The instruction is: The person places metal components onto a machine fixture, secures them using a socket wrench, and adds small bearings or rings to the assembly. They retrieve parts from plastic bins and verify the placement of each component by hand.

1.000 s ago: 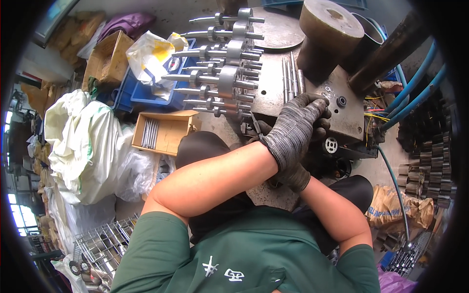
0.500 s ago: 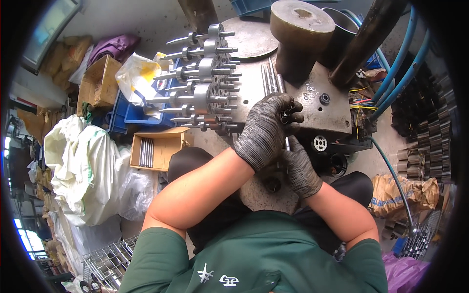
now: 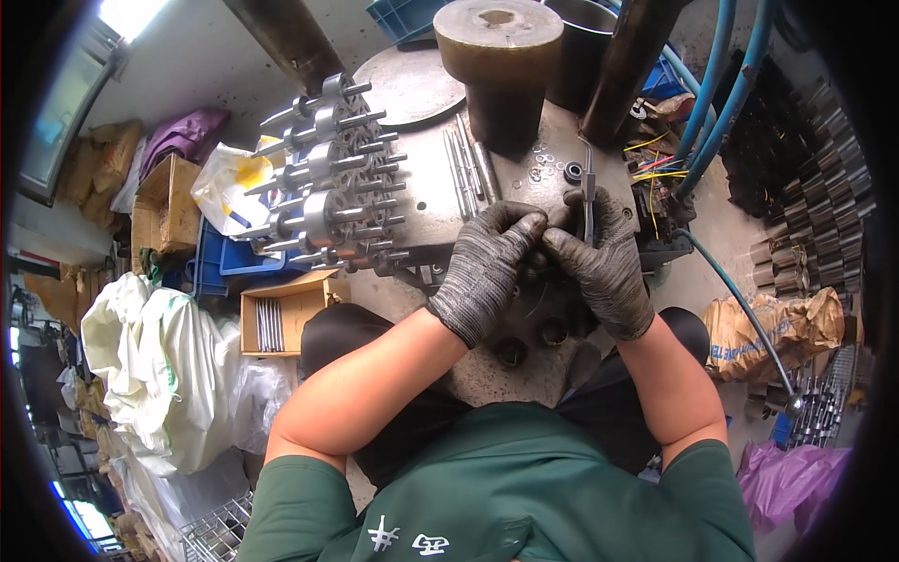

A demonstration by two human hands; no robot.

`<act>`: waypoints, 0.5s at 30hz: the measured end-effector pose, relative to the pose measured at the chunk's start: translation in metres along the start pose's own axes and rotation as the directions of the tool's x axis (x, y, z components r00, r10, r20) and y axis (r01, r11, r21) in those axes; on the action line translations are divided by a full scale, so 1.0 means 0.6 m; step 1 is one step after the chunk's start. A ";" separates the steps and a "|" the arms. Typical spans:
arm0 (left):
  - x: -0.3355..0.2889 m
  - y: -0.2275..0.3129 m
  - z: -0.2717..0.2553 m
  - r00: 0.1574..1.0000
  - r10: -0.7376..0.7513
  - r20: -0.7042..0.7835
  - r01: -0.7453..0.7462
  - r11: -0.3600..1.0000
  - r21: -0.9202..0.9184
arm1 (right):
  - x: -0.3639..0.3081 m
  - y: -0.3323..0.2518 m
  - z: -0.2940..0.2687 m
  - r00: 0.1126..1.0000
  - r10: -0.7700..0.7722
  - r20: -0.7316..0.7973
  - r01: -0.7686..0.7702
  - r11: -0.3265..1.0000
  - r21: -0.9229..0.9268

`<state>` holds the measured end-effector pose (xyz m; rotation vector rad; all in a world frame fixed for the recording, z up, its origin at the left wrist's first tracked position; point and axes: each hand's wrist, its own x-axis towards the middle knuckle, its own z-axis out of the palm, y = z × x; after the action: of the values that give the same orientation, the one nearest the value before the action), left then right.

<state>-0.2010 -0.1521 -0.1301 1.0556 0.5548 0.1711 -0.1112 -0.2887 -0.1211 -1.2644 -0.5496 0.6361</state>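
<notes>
Workshop clutter spreads around a metal bench (image 3: 426, 169), on which stands a flanged steel pillar (image 3: 497, 42) that serves to place everything else. Below the pillar, on the person's side, both gloved hands meet. The left hand (image 3: 487, 262) is curled, thumb and forefinger brought together; whether something sits between those fingertips cannot be told. The right hand (image 3: 604, 262), just beside it and lower right of the pillar, is folded around a slim metal tool (image 3: 589, 192), which stands nearly upright with its bent tip away from the person; its thumb reaches toward the left hand.

Directly below the pillar's left side lie several metal rods (image 3: 459, 173), side by side. Small rings (image 3: 541, 167) are scattered at its lower right, with a dark round collar (image 3: 573, 172) near them. Left of the pillar, shafts with thick metal discs (image 3: 328, 216) stand in a cluster. Farther lower left, a cardboard box (image 3: 249, 321) holds more rods. Blue hoses (image 3: 726, 103) curve down well to the pillar's right.
</notes>
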 end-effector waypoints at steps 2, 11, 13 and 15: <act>0.000 -0.005 0.001 1.000 0.003 0.012 -0.004 0.999 0.041 | 0.005 0.012 -0.010 0.999 -0.040 0.010 0.041 0.995 -0.089; 0.005 -0.018 -0.001 0.998 -0.020 0.055 0.015 0.996 0.084 | 0.013 -0.025 -0.027 0.977 -0.110 0.182 0.192 0.823 -0.535; 0.008 -0.019 -0.003 0.997 -0.017 0.076 0.008 0.994 0.111 | 0.012 -0.022 -0.032 0.967 -0.138 0.214 0.237 0.792 -0.563; 0.007 -0.017 -0.001 0.995 -0.016 0.094 0.006 0.994 0.109 | 0.008 -0.010 -0.036 0.953 -0.213 0.215 0.298 0.776 -0.555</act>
<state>-0.1989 -0.1552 -0.1406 1.1602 0.4885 0.0811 -0.0922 -0.3013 -0.1196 -1.6873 -1.0772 0.3258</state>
